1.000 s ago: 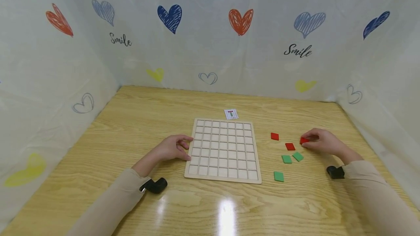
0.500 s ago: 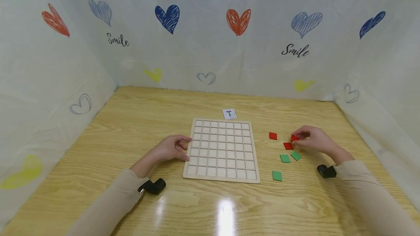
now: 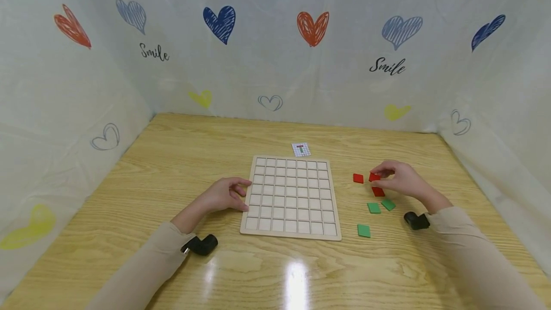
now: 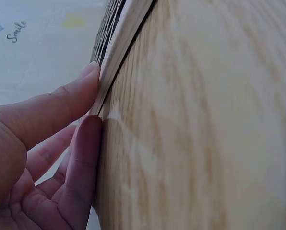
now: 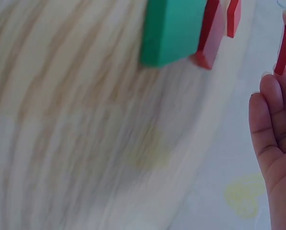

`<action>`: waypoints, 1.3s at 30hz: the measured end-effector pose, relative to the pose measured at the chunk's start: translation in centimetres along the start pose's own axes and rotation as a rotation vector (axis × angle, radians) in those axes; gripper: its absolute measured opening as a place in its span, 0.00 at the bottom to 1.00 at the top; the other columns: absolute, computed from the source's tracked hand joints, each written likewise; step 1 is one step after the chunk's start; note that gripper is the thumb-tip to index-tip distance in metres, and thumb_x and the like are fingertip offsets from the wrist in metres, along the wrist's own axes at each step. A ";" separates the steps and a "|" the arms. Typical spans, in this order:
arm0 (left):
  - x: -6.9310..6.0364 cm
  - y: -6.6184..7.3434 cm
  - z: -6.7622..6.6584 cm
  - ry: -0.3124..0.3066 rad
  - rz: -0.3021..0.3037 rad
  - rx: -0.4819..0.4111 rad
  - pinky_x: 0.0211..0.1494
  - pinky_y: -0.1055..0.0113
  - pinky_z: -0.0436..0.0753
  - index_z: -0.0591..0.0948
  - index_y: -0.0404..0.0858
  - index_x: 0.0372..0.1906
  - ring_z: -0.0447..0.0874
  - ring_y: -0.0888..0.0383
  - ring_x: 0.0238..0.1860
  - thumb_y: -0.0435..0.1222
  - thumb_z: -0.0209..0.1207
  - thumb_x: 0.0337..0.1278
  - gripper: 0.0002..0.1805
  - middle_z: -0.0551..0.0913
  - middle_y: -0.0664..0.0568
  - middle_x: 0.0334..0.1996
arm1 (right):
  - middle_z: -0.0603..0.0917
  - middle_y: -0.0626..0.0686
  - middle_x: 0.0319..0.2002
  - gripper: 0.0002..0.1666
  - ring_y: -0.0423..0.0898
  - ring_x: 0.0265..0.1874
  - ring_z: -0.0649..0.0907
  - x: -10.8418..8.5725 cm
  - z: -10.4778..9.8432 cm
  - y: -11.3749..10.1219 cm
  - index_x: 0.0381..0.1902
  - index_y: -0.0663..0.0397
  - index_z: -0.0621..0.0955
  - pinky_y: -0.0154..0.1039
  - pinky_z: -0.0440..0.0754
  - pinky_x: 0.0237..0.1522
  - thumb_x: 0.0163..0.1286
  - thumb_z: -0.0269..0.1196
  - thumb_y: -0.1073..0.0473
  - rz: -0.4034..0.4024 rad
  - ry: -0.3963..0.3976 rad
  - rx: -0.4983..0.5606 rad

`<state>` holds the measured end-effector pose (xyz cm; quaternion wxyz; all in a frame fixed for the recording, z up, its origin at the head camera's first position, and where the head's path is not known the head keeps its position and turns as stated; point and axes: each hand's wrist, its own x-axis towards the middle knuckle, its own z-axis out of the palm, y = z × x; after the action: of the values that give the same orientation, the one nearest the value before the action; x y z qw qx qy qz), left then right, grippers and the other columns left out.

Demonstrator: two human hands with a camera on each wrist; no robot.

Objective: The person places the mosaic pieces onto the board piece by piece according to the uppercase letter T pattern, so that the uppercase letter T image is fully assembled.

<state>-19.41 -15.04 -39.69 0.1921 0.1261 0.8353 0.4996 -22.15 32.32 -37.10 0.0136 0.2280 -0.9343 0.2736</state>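
Along the left edge of a wooden grid board (image 3: 290, 237), my left hand (image 3: 224, 195) rests with its fingers apart; in the left wrist view its fingertips touch the board's side (image 4: 119, 48). A red tile (image 3: 374, 176) is pinched between thumb and fingers of my right hand (image 3: 401, 179). In the right wrist view this tile (image 5: 283, 50) is held off the table. One red tile (image 3: 358, 178) lies to its left, another (image 3: 378, 192) just below it. Green tiles lie nearer the front: one (image 3: 373, 208), a second (image 3: 388, 204) and a third (image 3: 363, 231).
Behind the board lies a small card (image 3: 301, 149) with a red and green T on a grid. White sheeting (image 3: 267, 71) with printed hearts encloses the wooden table (image 3: 206, 138) at the back and sides. The board's grid compartments hold no tiles.
My right hand has moved left with the pinched red tile, from the right of the loose tiles to just above the nearer red one. My left hand stays at the board's edge.
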 end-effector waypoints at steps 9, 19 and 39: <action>0.0 0.1 0.0 -0.001 0.000 -0.010 0.38 0.65 0.79 0.72 0.29 0.59 0.79 0.56 0.32 0.28 0.72 0.38 0.36 0.75 0.45 0.36 | 0.80 0.49 0.33 0.16 0.46 0.32 0.77 1.4 0.7 -1.5 0.41 0.62 0.82 0.40 0.77 0.37 0.55 0.70 0.60 -0.007 -0.013 0.034; -0.1 0.0 0.0 0.000 -0.013 -0.013 0.37 0.64 0.79 0.72 0.31 0.59 0.79 0.56 0.32 0.28 0.72 0.37 0.37 0.75 0.46 0.36 | 0.80 0.50 0.33 0.16 0.49 0.33 0.78 3.0 1.6 -2.8 0.41 0.63 0.82 0.49 0.76 0.40 0.55 0.70 0.62 -0.030 -0.019 0.075; -0.2 0.2 0.0 -0.008 0.003 -0.021 0.37 0.64 0.79 0.71 0.30 0.60 0.79 0.56 0.31 0.28 0.72 0.39 0.37 0.75 0.45 0.36 | 0.81 0.50 0.34 0.15 0.48 0.35 0.78 5.3 3.3 -4.8 0.41 0.62 0.82 0.49 0.76 0.42 0.55 0.70 0.63 -0.114 -0.035 0.122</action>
<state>-19.21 -15.04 -39.53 0.1960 0.1274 0.8290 0.5080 -24.46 24.83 -36.74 -0.0011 0.2858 -0.9016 0.3246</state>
